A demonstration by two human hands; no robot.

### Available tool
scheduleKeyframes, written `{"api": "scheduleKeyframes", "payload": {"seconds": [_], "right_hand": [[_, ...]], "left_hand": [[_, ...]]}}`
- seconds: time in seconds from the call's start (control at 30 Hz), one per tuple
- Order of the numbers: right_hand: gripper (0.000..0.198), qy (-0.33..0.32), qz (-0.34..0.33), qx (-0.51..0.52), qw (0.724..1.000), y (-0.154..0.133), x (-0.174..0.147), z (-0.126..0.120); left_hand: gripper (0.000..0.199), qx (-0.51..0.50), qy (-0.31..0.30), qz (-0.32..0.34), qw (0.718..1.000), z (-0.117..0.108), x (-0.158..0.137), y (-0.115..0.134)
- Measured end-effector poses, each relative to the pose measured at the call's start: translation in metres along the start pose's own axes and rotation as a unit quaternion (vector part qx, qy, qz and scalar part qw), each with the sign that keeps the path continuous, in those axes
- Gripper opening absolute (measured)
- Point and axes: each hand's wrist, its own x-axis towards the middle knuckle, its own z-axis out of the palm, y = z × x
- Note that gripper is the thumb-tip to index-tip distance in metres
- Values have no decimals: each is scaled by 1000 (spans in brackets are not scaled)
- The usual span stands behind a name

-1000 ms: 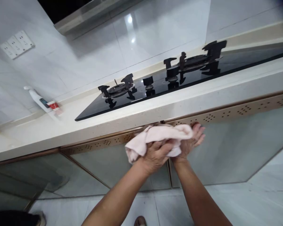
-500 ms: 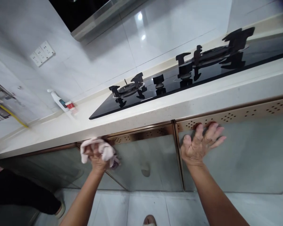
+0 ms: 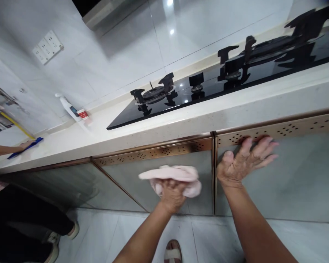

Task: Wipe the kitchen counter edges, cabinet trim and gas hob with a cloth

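Observation:
My left hand point(image 3: 172, 195) grips a pale pink cloth point(image 3: 178, 173) against the glass cabinet door point(image 3: 123, 179) below the counter. The cloth is bunched under the fingers and a little blurred. To the right, my right hand point(image 3: 244, 160) lies with spread fingers on the neighbouring cabinet door point(image 3: 298, 175). Its fingertips touch the copper-coloured strip with small holes point(image 3: 304, 128) along the door's top. Nothing is held in that hand.
A black gas hob point(image 3: 164, 98) is set in the white counter point(image 3: 95, 146). A white bottle point(image 3: 68, 107) and a red-and-white cup point(image 3: 82, 114) stand by the wall. At far left a co-worker's hand point(image 3: 24, 145) presses a blue cloth point(image 3: 34, 143) on the counter.
My left hand has moved right with the cloth, from the door's upper left corner to its middle. My right hand keeps its place on the door. The co-worker's arm and blue cloth have come into view.

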Motion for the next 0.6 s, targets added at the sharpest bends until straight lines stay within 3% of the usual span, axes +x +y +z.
{"api": "scheduleKeyframes", "payload": {"seconds": [0.03,0.1,0.2,0.3,0.37,0.5,0.6], "right_hand": [[67,-4,2,-1,1000,0,0,-1],[67,-13,1,-4,1000,1,0,-2],[67,-29,0,-5,1000,2,0,-3],[67,-36,-7,-5,999,4,1,-4],[68,-34,-19,-6,999,4,1,-4],[67,-38,-9,-8,999,2,2,-5],[67,-40,-6,-4,999,0,3,-6]], "left_hand": [[40,39,-65,67,995,13,-2,10],[53,47,-136,130,981,30,1,25],[50,44,-152,122,980,28,9,28],[40,95,-147,85,981,-3,12,3],[32,139,-91,37,985,-35,11,-22],[35,143,123,-134,973,-100,5,-66],[52,73,240,-254,934,-116,-2,-80]]}}
